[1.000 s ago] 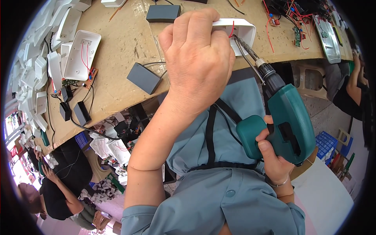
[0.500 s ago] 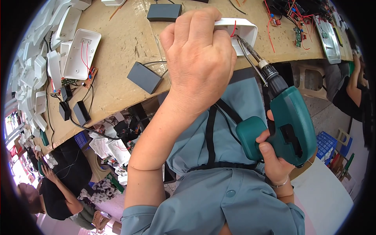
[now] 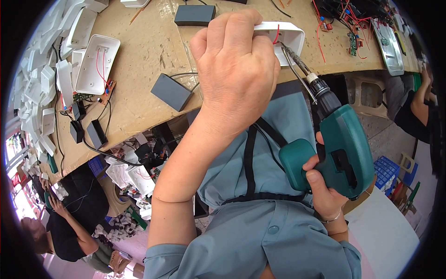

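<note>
My left hand grips a white plastic casing at the table's near edge, its fingers curled over the far wall. A red wire shows inside the casing. My right hand is wrapped around the handle of a green soldering gun, which has a black collar and a thin metal feed tube beside its tip. The tip reaches into the casing and is close to or touching the red wire's lower end; the exact contact is too small to tell. My left hand covers the casing's left part.
A worn tan table carries dark grey boxes with black cables. Another white casing with red wires lies left, beside a pile of white casings. Circuit boards and a metal tray are right. A person sits lower left.
The soldering gun's body and my right hand have shifted very slightly left, while the tip stays at the red wire. My left hand and the casing are almost still.
</note>
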A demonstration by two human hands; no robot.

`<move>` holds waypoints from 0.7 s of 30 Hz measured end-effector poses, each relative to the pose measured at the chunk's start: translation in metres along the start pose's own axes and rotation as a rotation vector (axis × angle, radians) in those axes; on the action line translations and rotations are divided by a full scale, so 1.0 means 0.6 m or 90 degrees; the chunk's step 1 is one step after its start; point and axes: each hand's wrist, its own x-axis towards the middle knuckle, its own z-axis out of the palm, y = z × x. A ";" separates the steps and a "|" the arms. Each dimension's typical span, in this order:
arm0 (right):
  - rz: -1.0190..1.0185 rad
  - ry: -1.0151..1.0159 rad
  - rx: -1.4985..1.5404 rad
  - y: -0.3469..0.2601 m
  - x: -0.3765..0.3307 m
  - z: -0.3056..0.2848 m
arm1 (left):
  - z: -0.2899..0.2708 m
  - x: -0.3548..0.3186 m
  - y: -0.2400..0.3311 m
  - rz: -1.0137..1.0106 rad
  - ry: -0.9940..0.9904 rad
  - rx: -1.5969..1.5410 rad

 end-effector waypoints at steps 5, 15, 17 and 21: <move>0.026 0.014 0.017 -0.002 -0.004 0.000 | 0.002 -0.002 -0.002 0.010 -0.020 0.019; -0.083 0.047 -0.048 0.018 -0.020 -0.020 | -0.013 0.004 0.001 -0.002 -0.068 0.033; -0.097 0.060 -0.045 0.017 -0.017 -0.019 | -0.015 0.003 0.001 0.000 -0.075 0.034; -0.102 0.088 0.002 0.014 -0.011 -0.016 | -0.022 0.005 0.005 -0.001 -0.080 0.031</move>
